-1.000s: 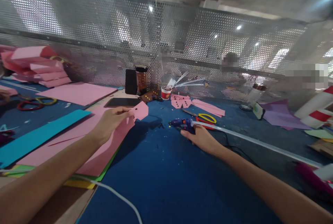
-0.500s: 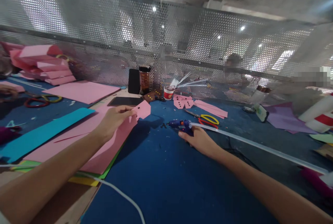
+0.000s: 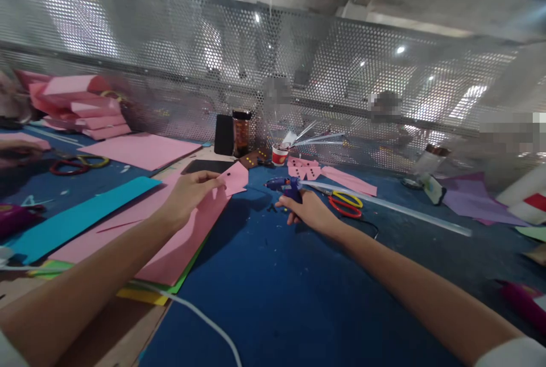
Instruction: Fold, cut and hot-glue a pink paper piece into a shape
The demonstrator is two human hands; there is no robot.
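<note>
My left hand [image 3: 190, 193] pinches a small folded pink paper piece [image 3: 237, 178] with a dark dot on it, above large pink sheets [image 3: 187, 244]. My right hand [image 3: 307, 207] is wrapped round a blue glue gun [image 3: 285, 186], whose nozzle points left toward the pink piece without touching it. A long clear glue stick [image 3: 396, 207] runs out of the gun's back to the right. Small black bits [image 3: 272, 207] lie on the blue table [image 3: 264, 299] below the nozzle. Behind the gun are pink pieces with dark dots [image 3: 303, 169] and pink strips [image 3: 350, 179].
Scissors with red and yellow handles [image 3: 346, 205] lie right of the gun. A red-and-white cup [image 3: 280, 155] with sticks and a dark jar [image 3: 241, 133] stand by the perforated metal screen [image 3: 170, 42]. Another person's hand [image 3: 19, 152] shows at far left.
The glue gun in my right hand has risen off the table and moved left, nearer the pink piece, its glue stick with it. My left hand keeps its hold.
</note>
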